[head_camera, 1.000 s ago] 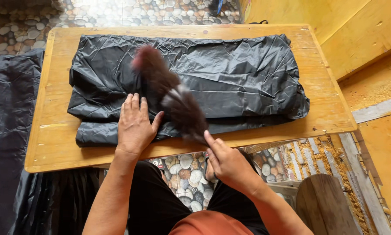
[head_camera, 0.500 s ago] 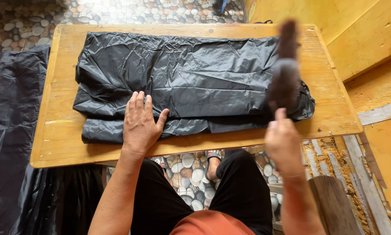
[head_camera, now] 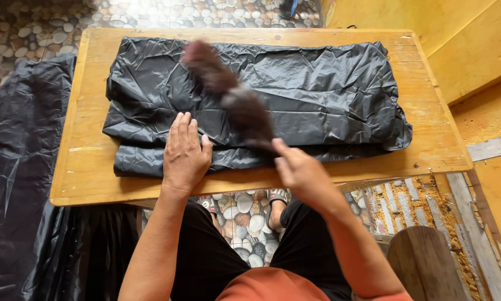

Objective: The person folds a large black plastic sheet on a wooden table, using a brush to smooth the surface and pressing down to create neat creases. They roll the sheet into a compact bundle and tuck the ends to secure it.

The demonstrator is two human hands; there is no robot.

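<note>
— What has changed since half a second ago?
— The right hand (head_camera: 301, 170) has swung the brush (head_camera: 228, 95) back from the table's (head_camera: 83, 167) right edge to the middle of the folded black plastic sheet (head_camera: 317, 89).
— And the fingers?
— Right closed on the blurred brush; left hand (head_camera: 184, 153) flat, spread, pressing the sheet's near edge.

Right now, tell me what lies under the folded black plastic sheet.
The folded black plastic sheet lies on a wooden table, whose bare edges show around it. The left hand presses its near edge. Whatever sits between its layers is hidden.
</note>
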